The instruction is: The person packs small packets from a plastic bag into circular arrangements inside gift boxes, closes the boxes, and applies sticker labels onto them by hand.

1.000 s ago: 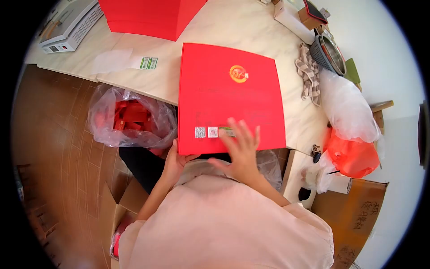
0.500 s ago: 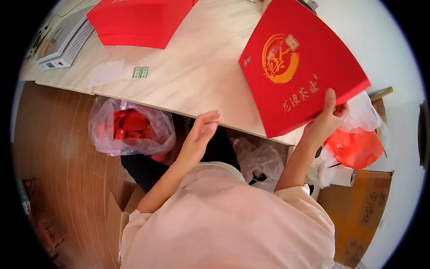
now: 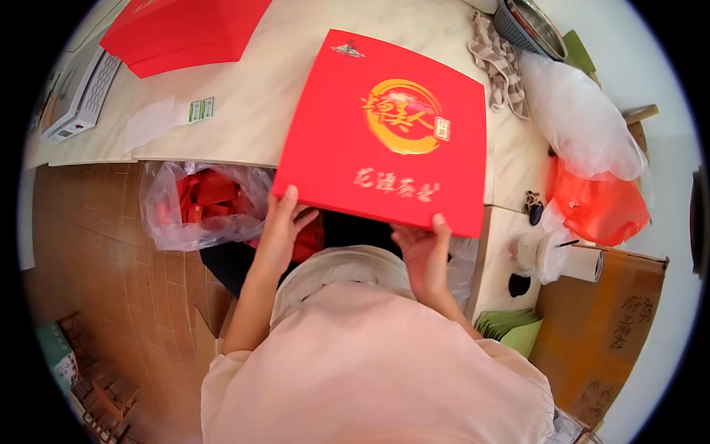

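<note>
Red flat box (image 3: 388,140) with gold emblem and gold lettering face up, held at its near edge by both hands, the far part lying over the marble table (image 3: 281,66). Left hand (image 3: 283,229) grips the box's near-left corner, thumb on top of the red face, fingers curled underneath. Right hand (image 3: 423,248) grips the near-right part of the same edge, thumb tip on top, rest of the fingers under the box. Near edge of the box overhangs the table edge, above the person's lap.

Left of the box, below the table edge: clear plastic bag (image 3: 203,203) stuffed with small red pieces, sitting over the wood floor. Far left of the box on the table: stack of more red boxes (image 3: 181,29), two small green-white stickers (image 3: 201,110) beside a white sheet, white machine (image 3: 74,96) at the table's end.

Right of the box: striped cloth (image 3: 503,63) just beside its far-right corner, metal bowl in a dark basket (image 3: 529,22) beyond that, clear plastic bag bundle (image 3: 577,118), orange-red bag (image 3: 603,203) below it. Near-right of the box: white paper roll (image 3: 566,259), cardboard carton (image 3: 614,325) with dark lettering, green sheets (image 3: 514,329) by the person's right shoulder.
</note>
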{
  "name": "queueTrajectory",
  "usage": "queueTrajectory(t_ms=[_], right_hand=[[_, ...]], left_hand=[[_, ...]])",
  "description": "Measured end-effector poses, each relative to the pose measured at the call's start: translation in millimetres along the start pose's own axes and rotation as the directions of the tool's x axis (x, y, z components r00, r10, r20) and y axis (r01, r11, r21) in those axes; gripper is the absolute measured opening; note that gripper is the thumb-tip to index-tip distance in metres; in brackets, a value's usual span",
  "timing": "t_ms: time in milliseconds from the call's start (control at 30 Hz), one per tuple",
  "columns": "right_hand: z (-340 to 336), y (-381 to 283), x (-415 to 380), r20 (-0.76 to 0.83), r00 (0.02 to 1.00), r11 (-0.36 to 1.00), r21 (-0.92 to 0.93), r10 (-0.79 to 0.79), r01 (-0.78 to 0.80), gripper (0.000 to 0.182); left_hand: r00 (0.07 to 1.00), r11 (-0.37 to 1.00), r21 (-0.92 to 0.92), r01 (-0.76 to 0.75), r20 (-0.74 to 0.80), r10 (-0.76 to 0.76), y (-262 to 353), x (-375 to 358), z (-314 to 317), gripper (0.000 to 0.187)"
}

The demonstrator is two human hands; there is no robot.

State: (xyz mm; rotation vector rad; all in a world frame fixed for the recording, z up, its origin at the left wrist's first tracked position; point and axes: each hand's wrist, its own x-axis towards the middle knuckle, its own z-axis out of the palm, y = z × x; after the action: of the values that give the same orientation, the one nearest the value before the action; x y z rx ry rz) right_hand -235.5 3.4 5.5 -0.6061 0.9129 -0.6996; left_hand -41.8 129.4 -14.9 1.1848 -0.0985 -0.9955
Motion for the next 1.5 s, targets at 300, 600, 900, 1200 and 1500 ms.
queueTrajectory(t_ms=[300,600,900,1200,1500], right_hand=[[-46.9,5.0,2.0,-0.079,0.996,0.990,-0.138,-0.044,0.032,0.048],[-57.9,-24.1,30.8,-0.116,0.972,0.951,-0.259,-0.206,0.170,0.054],[-46.9,-40.2,31.9,-0.037,0.977,0.896,-0.407,-0.212,0.179,0.057],[-78.8,-57.6,48.8,-0.030,0.991,0.980,-0.151,-0.133,0.127,0.054],[-112.7,-55.7,67.0,0.060,0.989,0.983,0.118,0.134,-0.140,0.039]], left_hand=[[0.996,0.996,-0.047,0.072,-0.050,-0.075,9.8,4.5,-24.6,0.059],[0.981,0.998,0.025,-0.058,-0.182,0.062,12.2,6.2,-6.1,0.057],[0.986,0.998,-0.023,-0.063,-0.153,0.059,-0.1,-5.0,-8.2,0.059],[0.993,0.891,-0.442,0.104,0.004,-0.114,-4.2,5.2,-57.1,0.070],[0.944,0.716,-0.652,0.250,0.330,-0.028,-22.2,24.9,-86.3,0.068]])
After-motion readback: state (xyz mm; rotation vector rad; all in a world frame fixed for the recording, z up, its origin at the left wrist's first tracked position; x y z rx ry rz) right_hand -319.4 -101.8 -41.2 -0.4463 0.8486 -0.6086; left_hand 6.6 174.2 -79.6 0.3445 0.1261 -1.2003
